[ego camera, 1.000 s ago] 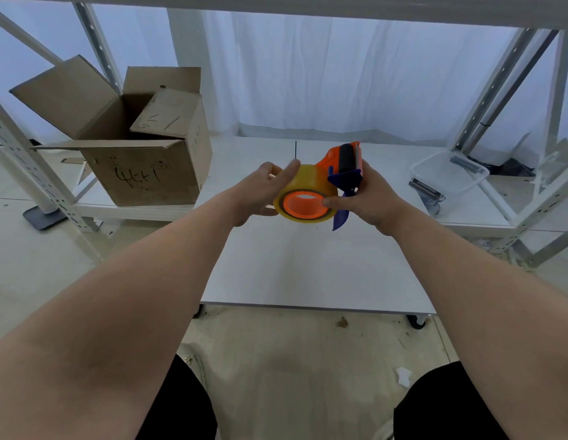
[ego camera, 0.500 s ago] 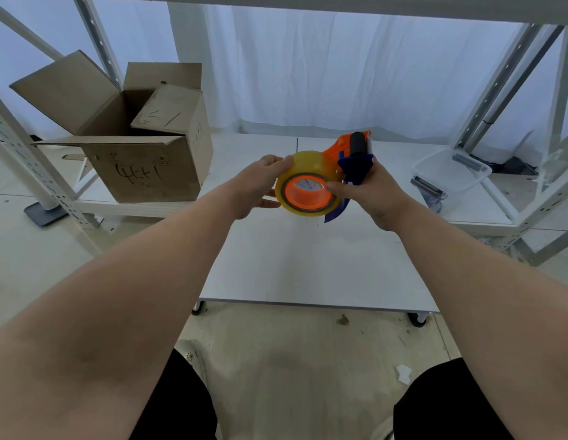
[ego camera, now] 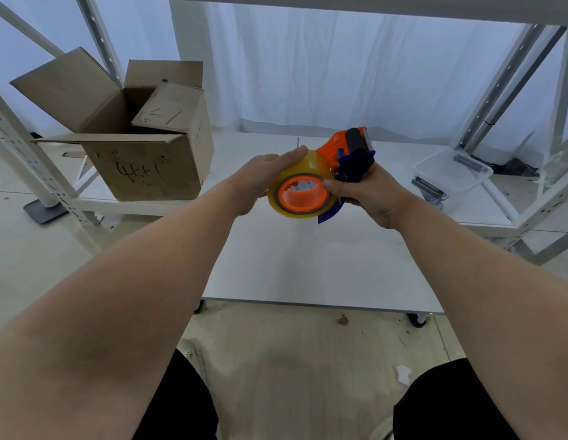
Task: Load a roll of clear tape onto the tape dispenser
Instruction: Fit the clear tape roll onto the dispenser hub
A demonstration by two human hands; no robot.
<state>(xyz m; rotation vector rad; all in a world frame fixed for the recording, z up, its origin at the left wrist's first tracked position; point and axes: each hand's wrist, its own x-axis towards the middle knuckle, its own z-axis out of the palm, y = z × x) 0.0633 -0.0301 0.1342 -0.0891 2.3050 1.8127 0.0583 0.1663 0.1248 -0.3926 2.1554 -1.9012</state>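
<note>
A yellowish clear tape roll [ego camera: 300, 173] sits around the orange hub of an orange and blue tape dispenser [ego camera: 351, 154], held in the air above the white table [ego camera: 308, 265]. My left hand [ego camera: 263, 182] cups the roll's left side, with its fingers laid over the top of the roll. My right hand [ego camera: 368, 195] grips the dispenser's blue handle from the right, thumb resting on the roll's inner rim. The dispenser's black roller and toothed blade point up and away from me.
An open cardboard box [ego camera: 143, 144] stands on the low shelf at the left. A clear plastic tray [ego camera: 451, 173] lies on the right with a dark metal piece beside it. White shelf posts [ego camera: 505, 87] rise on both sides. Bare floor lies below the table's front edge.
Both hands have lifted the dispenser and roll slightly and tilted the dispenser's head up and back. My left fingers have slid further over the top of the roll.
</note>
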